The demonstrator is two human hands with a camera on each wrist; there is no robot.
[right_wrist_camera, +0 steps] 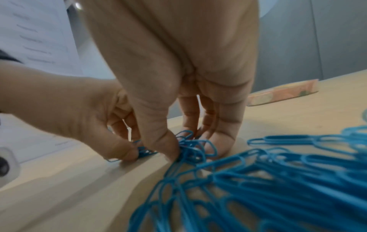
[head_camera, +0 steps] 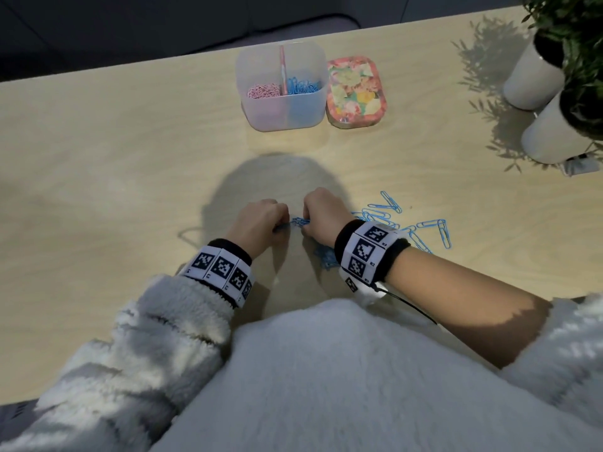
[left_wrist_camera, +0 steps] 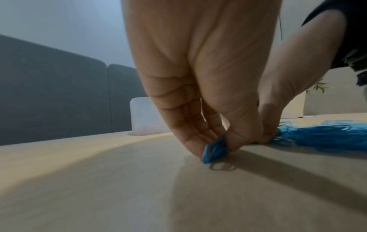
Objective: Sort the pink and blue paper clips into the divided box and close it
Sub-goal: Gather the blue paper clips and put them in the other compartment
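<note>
A translucent divided box [head_camera: 282,109] stands open at the far middle of the table, pink clips [head_camera: 262,92] in its left half and blue clips [head_camera: 75,86] in its right half. Its floral lid [head_camera: 357,93] lies just right of it. Near me, my left hand [head_camera: 261,223] pinches a small bunch of blue paper clips [left_wrist_camera: 214,149] against the tabletop. My right hand [head_camera: 321,212] pinches more blue clips [right_wrist_camera: 190,149] beside it. Several loose blue clips [head_camera: 421,228] lie spread to the right of my right wrist.
Two white plant pots [head_camera: 535,79] with green leaves stand at the table's far right corner. The wooden table [head_camera: 114,158] stretches left of my hands. Dark seat backs [left_wrist_camera: 55,87] lie beyond the far edge.
</note>
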